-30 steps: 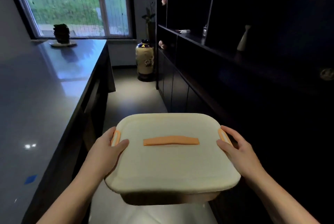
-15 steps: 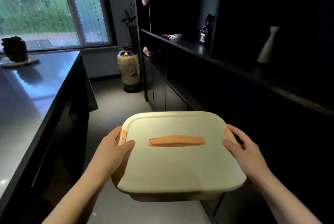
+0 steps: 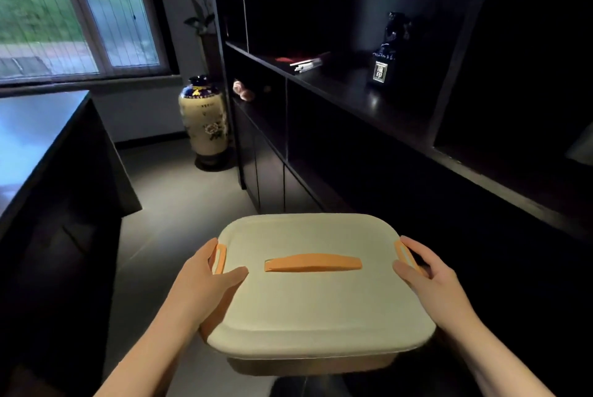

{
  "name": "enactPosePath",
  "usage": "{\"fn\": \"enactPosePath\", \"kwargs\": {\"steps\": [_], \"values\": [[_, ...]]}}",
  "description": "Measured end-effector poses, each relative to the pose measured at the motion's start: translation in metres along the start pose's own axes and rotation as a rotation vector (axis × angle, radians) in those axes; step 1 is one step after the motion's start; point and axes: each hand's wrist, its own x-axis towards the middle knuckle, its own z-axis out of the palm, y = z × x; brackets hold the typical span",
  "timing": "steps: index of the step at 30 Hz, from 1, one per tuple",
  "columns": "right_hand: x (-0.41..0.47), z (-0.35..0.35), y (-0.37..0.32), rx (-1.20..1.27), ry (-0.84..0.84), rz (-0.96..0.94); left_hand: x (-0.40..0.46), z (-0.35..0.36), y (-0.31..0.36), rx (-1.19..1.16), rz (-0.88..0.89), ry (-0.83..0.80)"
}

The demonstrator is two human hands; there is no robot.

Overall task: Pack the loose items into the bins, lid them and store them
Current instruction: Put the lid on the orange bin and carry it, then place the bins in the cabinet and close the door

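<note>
Bin [image 3: 308,361] with its cream lid [image 3: 317,297] on is being carried in the air between both hands, above the grey floor [image 3: 179,204] of the aisle and just in front of the dark shelving unit [image 3: 369,127]. An orange handle [image 3: 313,263] is lying flat across the middle of the lid, and an orange clip [image 3: 220,258] is sitting at the lid's left edge, with another clip [image 3: 405,252] at its right edge. The left hand [image 3: 205,284] is gripping the bin's left side, thumb pressing on top of the lid and fingers curling out of sight around the edge. The right hand [image 3: 433,281] is gripping the right side the same way, thumb on the lid, fingers wrapping down past the clip. Beyond the bin, a painted floor vase [image 3: 203,120] is standing against the end of the shelving unit. Left of the bin, a dark surface [image 3: 29,133] is reflecting light from the window [image 3: 73,11]. A small dark bottle [image 3: 388,53] is standing on a shelf above the bin.
</note>
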Motion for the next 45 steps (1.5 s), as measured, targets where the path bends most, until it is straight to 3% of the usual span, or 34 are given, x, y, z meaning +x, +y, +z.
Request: {"fn": "enactPosePath", "kwargs": {"steps": [9, 19, 27, 31, 33, 36, 39, 41, 45], "values": [[0.09, 0.068, -0.018, 0.06, 0.226, 0.15, 0.21, 0.007, 0.028, 0.136, 0.148, -0.232], [0.173, 0.095, 0.0, -0.037, 0.56, 0.226, 0.376, 0.104, 0.073, 0.109, 0.221, -0.511], [0.243, 0.11, 0.014, -0.337, 0.781, 0.345, 0.473, 0.182, 0.083, 0.17, 0.196, -0.651], [0.269, 0.124, -0.001, -0.748, 0.743, 0.528, 0.501, 0.204, 0.1, 0.169, 0.278, -0.608], [0.278, 0.133, -0.011, -0.855, 0.731, 0.501, 0.5, 0.205, 0.108, 0.191, 0.375, -0.553], [0.285, 0.16, -0.018, -1.005, 0.584, 0.257, 0.479, 0.202, 0.099, 0.39, 0.844, -0.427], [0.287, 0.192, -0.01, -1.12, 0.616, 0.117, 0.452, 0.194, 0.077, 0.438, 1.217, -0.573], [0.289, 0.194, -0.01, -1.13, 0.628, 0.149, 0.447, 0.193, 0.072, 0.499, 1.322, -0.577], [0.298, 0.182, -0.019, -1.136, 0.565, 0.286, 0.454, 0.203, 0.083, 0.53, 1.343, -0.578]]}}
